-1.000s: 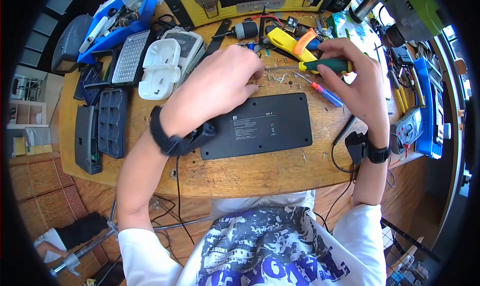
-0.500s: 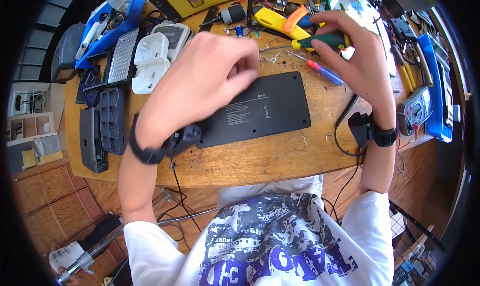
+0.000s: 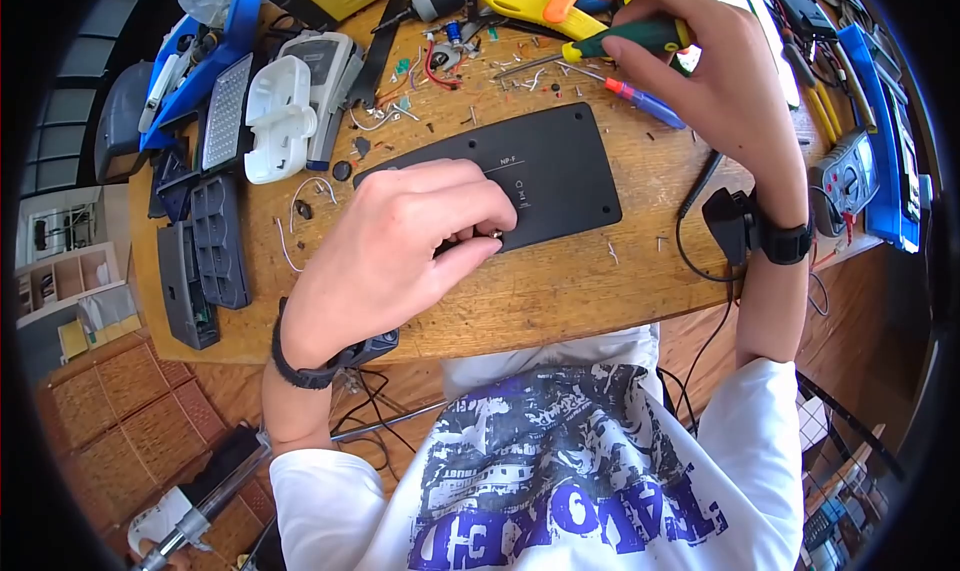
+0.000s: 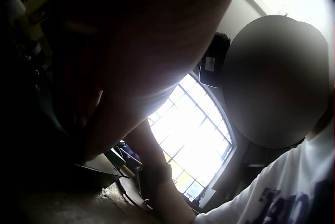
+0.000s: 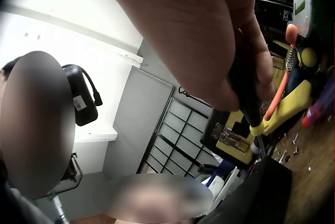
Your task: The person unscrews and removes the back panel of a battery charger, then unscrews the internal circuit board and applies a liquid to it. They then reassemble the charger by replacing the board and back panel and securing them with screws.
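Observation:
In the head view the left hand (image 3: 415, 241) is over the near left part of a black panel (image 3: 560, 171) marked NP-F, pinching a small screw (image 3: 495, 235) between thumb and forefinger. Beyond the panel's far right corner, the right hand (image 3: 715, 76) holds a green and yellow screwdriver (image 3: 640, 38) whose shaft points left. The right wrist view shows the right hand (image 5: 214, 40) with its fingers round the dark handle and the yellow collar (image 5: 256, 129) below. The left wrist view is too dark to show the left fingertips.
A white case (image 3: 277, 121), grey trays (image 3: 220, 241) and a blue bin (image 3: 205, 56) stand at the left. Yellow cutter (image 3: 520, 11), red-blue screwdriver (image 3: 645, 101) and loose screws lie beyond the panel. A multimeter (image 3: 848, 176) is at the right.
The left hand has come from the panel's far left edge to its near edge, and the small screw now shows in its fingers. The right hand keeps its hold on the screwdriver.

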Tool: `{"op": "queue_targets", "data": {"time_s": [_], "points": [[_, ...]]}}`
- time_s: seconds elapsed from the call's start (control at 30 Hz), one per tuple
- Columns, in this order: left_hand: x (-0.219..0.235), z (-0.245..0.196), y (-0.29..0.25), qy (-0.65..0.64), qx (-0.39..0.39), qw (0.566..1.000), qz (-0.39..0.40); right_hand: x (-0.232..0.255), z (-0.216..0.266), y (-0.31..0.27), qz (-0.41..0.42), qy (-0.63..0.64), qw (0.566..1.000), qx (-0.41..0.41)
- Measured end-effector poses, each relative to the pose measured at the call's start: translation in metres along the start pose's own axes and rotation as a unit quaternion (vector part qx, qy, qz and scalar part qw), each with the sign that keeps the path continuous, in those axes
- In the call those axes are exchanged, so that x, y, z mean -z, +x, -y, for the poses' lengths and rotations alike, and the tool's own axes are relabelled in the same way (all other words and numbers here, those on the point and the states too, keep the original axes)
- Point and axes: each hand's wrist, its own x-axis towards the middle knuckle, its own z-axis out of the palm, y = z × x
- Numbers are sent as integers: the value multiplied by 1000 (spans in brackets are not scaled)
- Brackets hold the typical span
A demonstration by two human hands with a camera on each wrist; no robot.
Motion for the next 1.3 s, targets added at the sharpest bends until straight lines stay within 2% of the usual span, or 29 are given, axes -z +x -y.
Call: {"op": "queue_targets", "data": {"time_s": [0.1, 0.2, 0.27, 0.4, 0.53, 0.6, 0.67, 0.7, 0.77, 0.8, 0.87, 0.97, 1.0, 1.07, 1.1, 1.17, 1.23, 1.27, 1.3], "points": [[1, 4, 2, 0, -34, 999, 16, 1, 3, 1, 11, -16, 1000, -22], [0, 5, 2, 10, -66, 998, -5, -1, -4, -1, -2, -5, 1000, 23], [0, 6, 3, 6, -63, 998, -5, -1, 0, 0, 5, 6, 1000, -4], [1, 7, 5, -4, -44, 999, -1, -1, -5, 0, -3, -5, 1000, 19], [2, 8, 6, 7, -65, 998, -4, 0, -2, 0, 6, 8, 1000, -3], [2, 7, 5, -6, -33, 999, 7, 0, 9, 0, 13, 15, 1000, -17], [2, 7, 5, -5, -29, 1000, 10, 0, 29, -3, -15, -97, 995, 3], [3, 6, 5, -3, -26, 1000, 13, -1, 21, -2, -15, -96, 995, 4], [5, 7, 3, 6, -31, 999, 17, -2, -4, 0, 9, 3, 1000, 12], [6, 7, 2, 15, -36, 999, 21, -3, 0, 0, 9, 4, 1000, 12], [10, 11, -1, 47, -47, 998, 18, 0, 16, -2, -2, -92, 996, -2], [11, 16, -3, 92, -59, 994, 5, 9, 30, 0, 9, -97, 995, 12], [10, 18, -4, 106, -59, 993, -4, 9, 17, 0, 11, -99, 995, 16], [6, 23, -6, 101, -55, 993, -23, 6, -22, 4, -46, 49, 995, 70], [3, 26, -7, 96, -50, 993, -37, 5, 2, -2, -121, 120, 981, 95], [-4, 31, -9, 79, -53, 994, -60, 21, 21, -14, -83, 138, 986, 49], [-12, 35, -11, 59, -54, 993, -85, 21, 38, -14, 13, 199, 975, 102], [-15, 37, -12, 52, -46, 995, -75, 10, 37, -13, 33, 266, 954, 134], [-19, 38, -12, 44, -40, 996, -64, 11, 33, 1, 140, 266, 924, 237]]}}
